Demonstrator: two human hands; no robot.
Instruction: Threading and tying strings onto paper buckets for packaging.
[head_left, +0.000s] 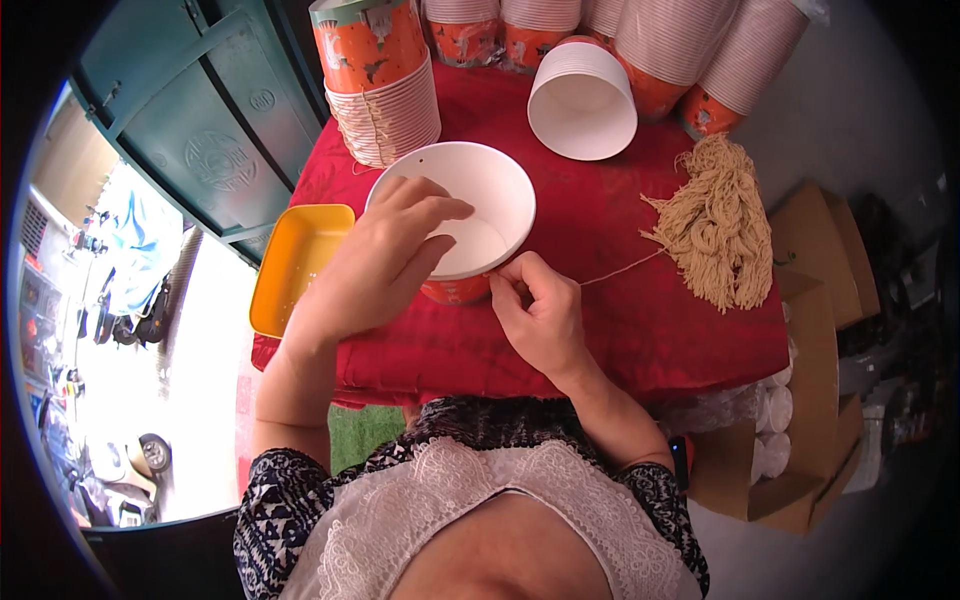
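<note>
A white-lined, orange-sided paper bucket [490, 215] stands at the middle of a red-covered table [620, 345], its mouth tilted toward the person. The left hand [375, 255] is half open over the bucket's left side, thumb and fingers apart. The right hand [540, 310] is closed in a pinch at the near right rim, on a thin tan string [625, 270] running right to a tangled bundle [715, 225]. A yellow tray [262, 290] sits left; stacked buckets [385, 110] stand far left.
</note>
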